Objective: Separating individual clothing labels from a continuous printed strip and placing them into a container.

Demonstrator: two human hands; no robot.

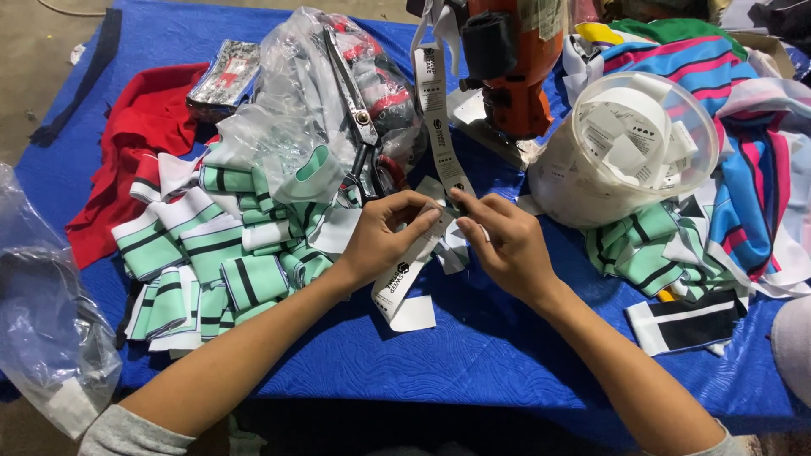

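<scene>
Head view, listed by size: blue table cover (473,355); striped fabric heap (743,127) at far right; red cloth (144,127) far left; pile of green-and-white striped collar pieces (211,253) beside the left forearm; clear plastic bag (312,110) with large scissors (359,127) lying on it; orange cutting machine (515,67) behind the hands; clear tub of labels (634,143). Left hand (384,236) and right hand (507,245) close together, both pinching a white label strip (435,127) above the table centre.
</scene>
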